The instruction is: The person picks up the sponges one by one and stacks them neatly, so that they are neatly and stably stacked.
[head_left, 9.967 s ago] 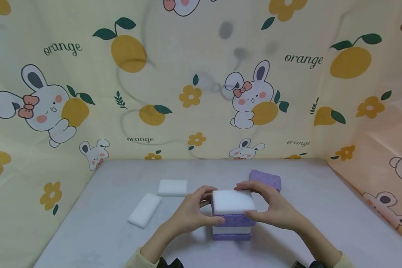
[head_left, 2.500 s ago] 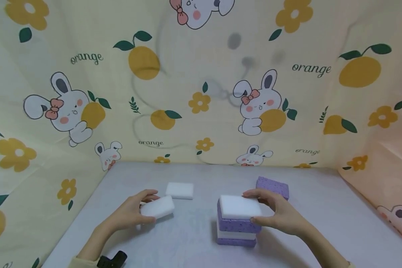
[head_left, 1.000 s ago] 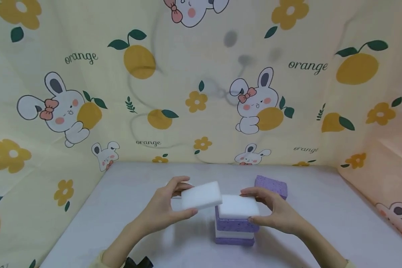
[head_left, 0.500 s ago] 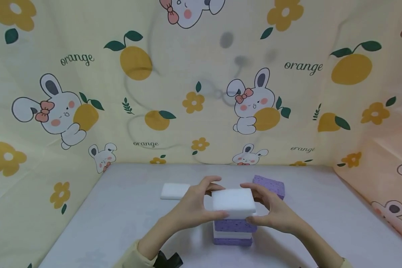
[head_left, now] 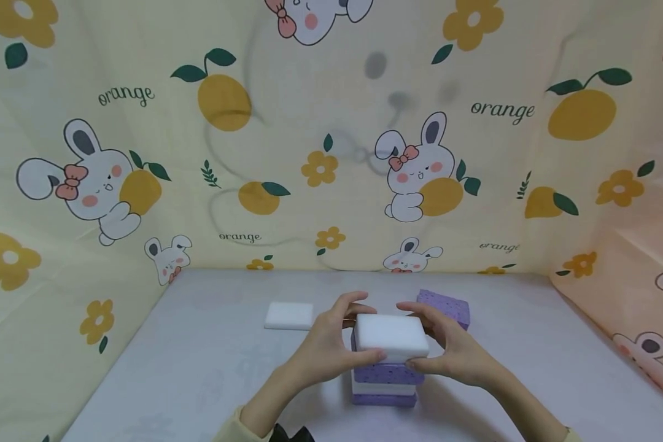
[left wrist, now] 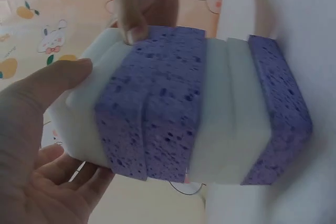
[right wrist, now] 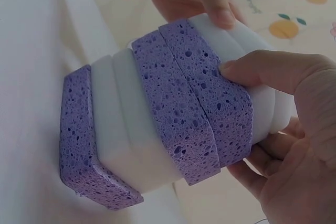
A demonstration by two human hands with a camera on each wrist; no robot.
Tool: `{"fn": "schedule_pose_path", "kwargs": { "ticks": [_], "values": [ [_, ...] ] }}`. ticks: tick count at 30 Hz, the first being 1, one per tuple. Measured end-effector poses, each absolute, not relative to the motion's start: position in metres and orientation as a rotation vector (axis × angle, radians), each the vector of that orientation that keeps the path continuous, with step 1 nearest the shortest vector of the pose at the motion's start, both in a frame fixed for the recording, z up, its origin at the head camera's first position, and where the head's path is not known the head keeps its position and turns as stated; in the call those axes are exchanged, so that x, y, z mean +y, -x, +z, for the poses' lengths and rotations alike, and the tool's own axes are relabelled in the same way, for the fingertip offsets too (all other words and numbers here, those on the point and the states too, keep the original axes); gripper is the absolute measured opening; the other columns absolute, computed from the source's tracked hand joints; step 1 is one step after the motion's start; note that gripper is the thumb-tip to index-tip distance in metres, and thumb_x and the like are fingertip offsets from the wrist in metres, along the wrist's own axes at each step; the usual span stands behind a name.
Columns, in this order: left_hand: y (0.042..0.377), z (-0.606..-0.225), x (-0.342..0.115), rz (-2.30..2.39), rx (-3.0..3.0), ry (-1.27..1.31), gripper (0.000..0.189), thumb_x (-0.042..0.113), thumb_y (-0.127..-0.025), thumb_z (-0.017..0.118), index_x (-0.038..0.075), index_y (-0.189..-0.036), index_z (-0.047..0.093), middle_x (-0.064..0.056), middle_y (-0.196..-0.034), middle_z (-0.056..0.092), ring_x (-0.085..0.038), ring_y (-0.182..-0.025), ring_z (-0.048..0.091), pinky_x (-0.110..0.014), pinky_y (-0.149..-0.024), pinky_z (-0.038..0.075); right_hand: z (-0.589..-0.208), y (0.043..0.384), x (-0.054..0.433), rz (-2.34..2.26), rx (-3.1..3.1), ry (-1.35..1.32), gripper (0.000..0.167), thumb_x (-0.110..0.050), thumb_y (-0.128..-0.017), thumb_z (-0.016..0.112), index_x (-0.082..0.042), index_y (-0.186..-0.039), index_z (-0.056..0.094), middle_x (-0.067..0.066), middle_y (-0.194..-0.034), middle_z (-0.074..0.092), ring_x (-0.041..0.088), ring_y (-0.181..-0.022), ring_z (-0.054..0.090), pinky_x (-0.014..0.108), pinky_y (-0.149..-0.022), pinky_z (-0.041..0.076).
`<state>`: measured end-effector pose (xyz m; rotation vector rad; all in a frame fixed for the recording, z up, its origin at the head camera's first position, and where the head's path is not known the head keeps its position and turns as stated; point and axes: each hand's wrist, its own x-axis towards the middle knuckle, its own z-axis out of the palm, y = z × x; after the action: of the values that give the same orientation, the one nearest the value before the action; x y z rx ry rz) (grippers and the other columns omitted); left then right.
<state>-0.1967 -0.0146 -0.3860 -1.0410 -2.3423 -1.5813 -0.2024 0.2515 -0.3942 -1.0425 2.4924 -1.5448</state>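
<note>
A layered stack of purple and white sponges stands upright on the table, a thin purple sponge (right wrist: 76,124) at its base. Two white sponges (right wrist: 123,114) lie above that, then two pitted purple ones (left wrist: 152,98). White sponges cap the pile, the topmost white sponge (head_left: 392,334) sitting over the others. My left hand (head_left: 328,344) grips this top one from the left, thumb on its near side and fingers behind. From the right, my right hand (head_left: 457,350) holds the stack's upper layers, its thumb pressing the edge of the upper purple sponge.
A white sponge (head_left: 289,315) lies flat on the table (head_left: 210,368) behind and left of the stack. Behind my right hand lies a purple sponge (head_left: 444,307). Patterned cloth (head_left: 287,123) with rabbits and oranges walls the back and both sides.
My left hand has taken a white sponge from the table's left, carried it right and set it atop the stack, then shifted it slightly right. My right hand has stayed at the stack.
</note>
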Motion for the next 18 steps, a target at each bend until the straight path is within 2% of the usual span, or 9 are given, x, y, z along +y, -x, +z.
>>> {"fn": "schedule_pose_path", "kwargs": {
  "ticks": [4, 18],
  "values": [
    [0.1968, -0.388, -0.0159, -1.61, -2.328, 1.027, 0.087, 0.025, -0.074, 0.089, 0.013, -0.143, 0.037, 0.0, -0.124, 0.064, -0.012, -0.111, 0.06, -0.027, -0.097, 0.048, -0.3937, 0.2019, 0.2515, -1.543, 2.494, 1.022, 0.08, -0.01, -0.077, 0.085, -0.014, -0.145, 0.042, 0.009, -0.134, 0.052, 0.026, -0.111, 0.058, 0.029, -0.093, 0.049],
    [0.1982, -0.3925, -0.0173, -1.603, -2.36, 0.99, 0.096, 0.033, -0.072, 0.09, 0.011, -0.146, 0.033, 0.008, -0.117, 0.066, -0.008, -0.1, 0.062, -0.034, -0.093, 0.05, -0.3958, 0.2021, 0.2525, -1.532, 2.503, 1.005, 0.079, -0.011, -0.077, 0.085, -0.017, -0.144, 0.044, 0.009, -0.135, 0.052, 0.027, -0.113, 0.057, 0.029, -0.096, 0.047]
  ]
}}
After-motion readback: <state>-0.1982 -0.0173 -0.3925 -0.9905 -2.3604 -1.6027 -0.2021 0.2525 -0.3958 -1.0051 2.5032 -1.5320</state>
